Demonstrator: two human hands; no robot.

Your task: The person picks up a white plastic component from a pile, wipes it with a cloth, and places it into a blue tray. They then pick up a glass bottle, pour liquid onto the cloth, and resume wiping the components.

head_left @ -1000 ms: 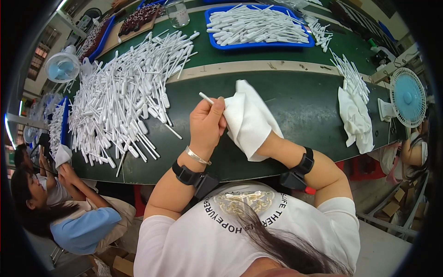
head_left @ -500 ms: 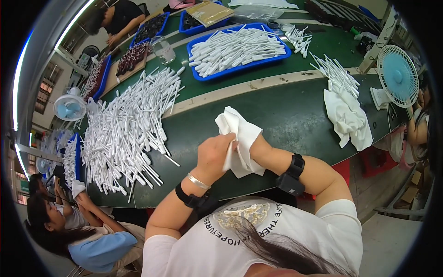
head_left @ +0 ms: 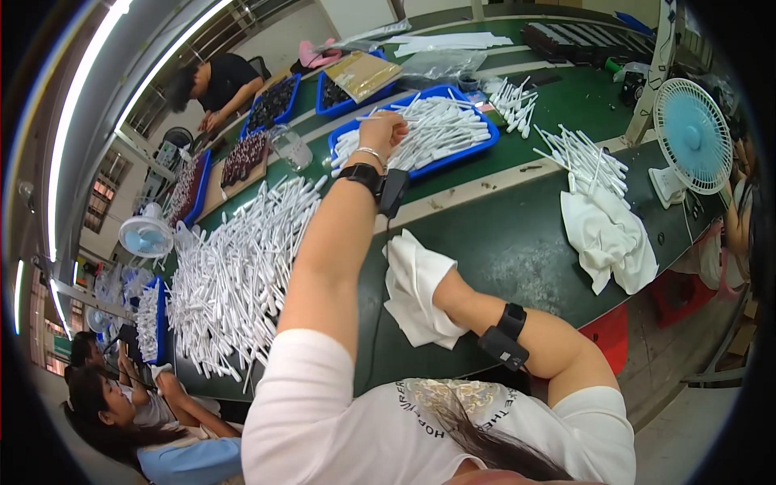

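A set-down or pick-up at the blue tray (head_left: 459, 158) seems in hand: the left hand (head_left: 384, 131) is over its left part, fingers curled — whether around a stick I cannot tell. Nearer than the tray, white cloth (head_left: 412, 284) hides the right hand's grip. Next calls for care among the tray's slim, thick-ended white sticks (head_left: 449, 129) — loosely piled

I see the left hand (head_left: 386, 133) over a blue tray (head_left: 457, 158) of white sticks (head_left: 444, 129), the right hand hidden in a white cloth (head_left: 414, 284).
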